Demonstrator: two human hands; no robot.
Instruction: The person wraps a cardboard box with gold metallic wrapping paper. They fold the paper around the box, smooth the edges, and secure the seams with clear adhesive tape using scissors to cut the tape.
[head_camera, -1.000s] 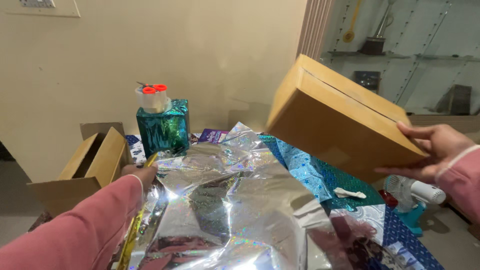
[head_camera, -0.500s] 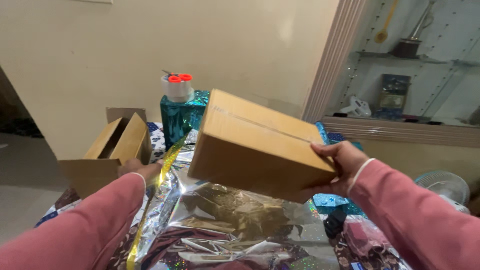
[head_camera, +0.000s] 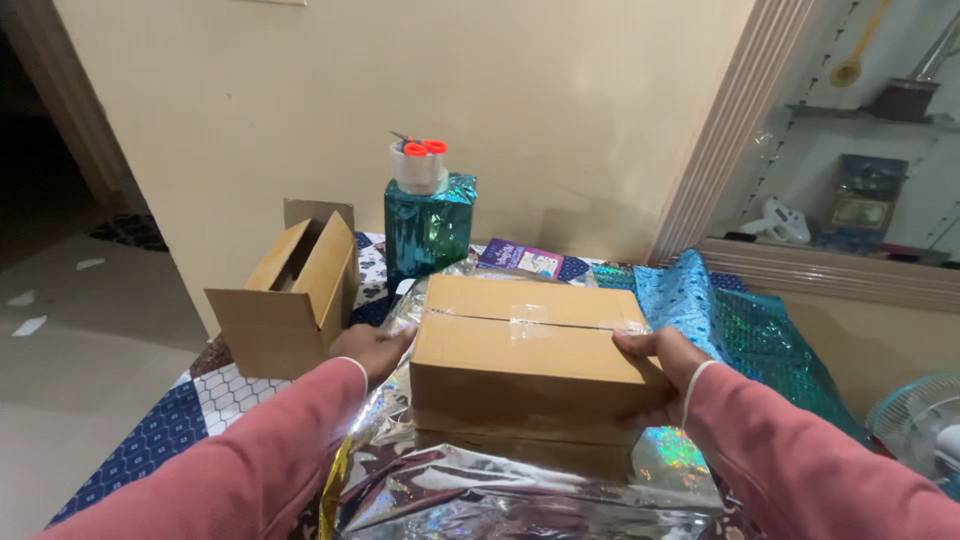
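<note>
Floor (head_camera: 90, 330): far left, pale, a few white scraps on it.
Counter (head_camera: 190, 420): blue and white patterned cover, bare patch at the left front.
Open box (head_camera: 285, 300): cardboard, lying on its side at the counter's left edge, flaps open toward the back.
Left hand (head_camera: 372, 350): pink sleeve, just right of the open box. Fingers flat against the left side of the box, pressing, not curled round it.
Foil (head_camera: 520, 490): silver holographic sheet, crumpled, spread under the box and toward the camera. A gold strip runs along its left edge.
Wrapped box (head_camera: 428, 232): teal shiny wrap, upright at the back against the wall.
Tape roll (head_camera: 418, 168): clear, sits on top of the wrapped box.
Scissors (head_camera: 424, 147): orange handles, lying on the tape roll.
Box (head_camera: 525, 355): closed cardboard, centre of the counter, resting on the foil. Top seam taped with clear tape. Held between both hands.
Booklet (head_camera: 520, 258): purple, flat, behind the box.
Right hand (head_camera: 665, 370): pink sleeve, thumb on the box's top right edge, fingers wrapped down its right side, gripping.
Blue paper (head_camera: 740, 330): shiny teal and blue sheets draped over the counter's right side.
Shelf (head_camera: 850, 170): glass-fronted, upper right, small items inside, too blurred to tell.
Fan (head_camera: 925, 425): small, lower right corner, partly cut off.
</note>
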